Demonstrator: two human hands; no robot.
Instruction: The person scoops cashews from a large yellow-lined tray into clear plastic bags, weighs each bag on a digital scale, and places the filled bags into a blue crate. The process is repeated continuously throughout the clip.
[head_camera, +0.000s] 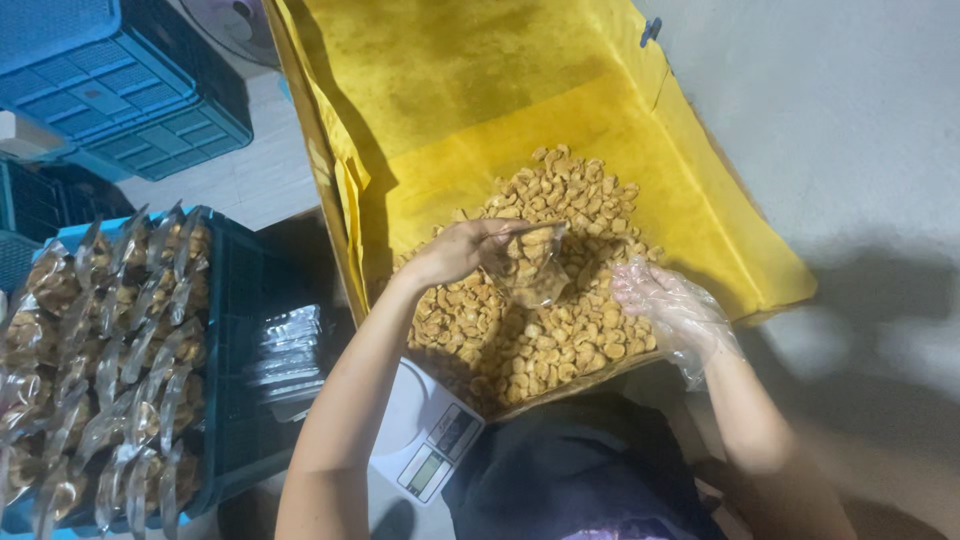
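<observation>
My left hand (462, 250) is pinching the mouth of a small clear bag (533, 272), holding it over the heap of golden snack pieces (540, 320) in the yellow-lined box (480, 90). The bag is partly filled, thin and floppy, likely slippery too, so the top edge looks like the best place to grip; lower down it would sag and spill. My right hand (668, 305), in a loose plastic glove, is spread open, resting on the pile just beside the bag, holding nothing. The pieces look light and brittle, so gentle scoops. A white scale (425, 440) sits near my lap, and packed bags fill the crate (230, 400) on my left.
</observation>
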